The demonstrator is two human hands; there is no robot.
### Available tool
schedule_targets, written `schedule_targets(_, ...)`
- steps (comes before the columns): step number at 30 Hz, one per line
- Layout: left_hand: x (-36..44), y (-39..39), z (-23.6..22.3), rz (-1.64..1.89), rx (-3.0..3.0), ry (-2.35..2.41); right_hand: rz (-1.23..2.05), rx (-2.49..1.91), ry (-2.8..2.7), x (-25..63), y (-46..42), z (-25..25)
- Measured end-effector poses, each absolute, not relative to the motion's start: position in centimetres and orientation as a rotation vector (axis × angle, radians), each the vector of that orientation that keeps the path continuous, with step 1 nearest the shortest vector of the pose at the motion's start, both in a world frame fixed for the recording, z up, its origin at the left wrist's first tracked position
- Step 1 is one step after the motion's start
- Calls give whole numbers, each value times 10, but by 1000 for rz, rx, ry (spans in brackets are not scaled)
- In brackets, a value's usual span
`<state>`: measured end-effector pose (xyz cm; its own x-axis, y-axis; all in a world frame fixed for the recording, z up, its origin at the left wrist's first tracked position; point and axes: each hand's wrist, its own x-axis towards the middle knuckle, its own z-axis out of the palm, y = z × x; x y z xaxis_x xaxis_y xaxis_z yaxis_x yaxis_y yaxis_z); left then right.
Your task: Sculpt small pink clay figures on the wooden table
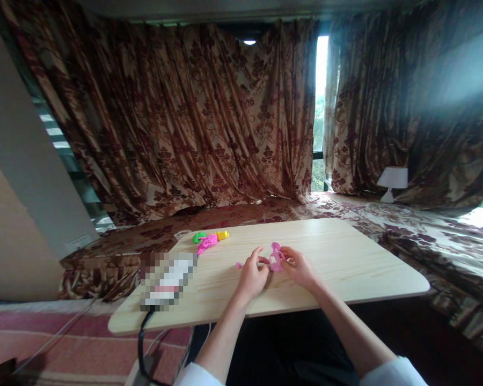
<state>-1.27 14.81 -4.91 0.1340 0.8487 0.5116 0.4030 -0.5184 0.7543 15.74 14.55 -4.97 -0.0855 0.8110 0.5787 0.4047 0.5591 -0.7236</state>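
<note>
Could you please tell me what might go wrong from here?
The pink piece could slip, as the right hand grips it only with its fingertips. The small pink bit lies close beside the left hand, which might knock it away. The black cable hangs over the table edge and could snag.

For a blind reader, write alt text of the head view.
Two bare hands, left and right, handle a pink plastic-looking piece over a pale wooden table; green, pink and yellow items lie beyond, before brown floral curtains.
</note>
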Motion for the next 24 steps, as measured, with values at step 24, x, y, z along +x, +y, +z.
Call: schedule_targets(24, 13, 160, -31, 1430, 1681, 1011, 572, -1012, -1679, 155, 143, -49)
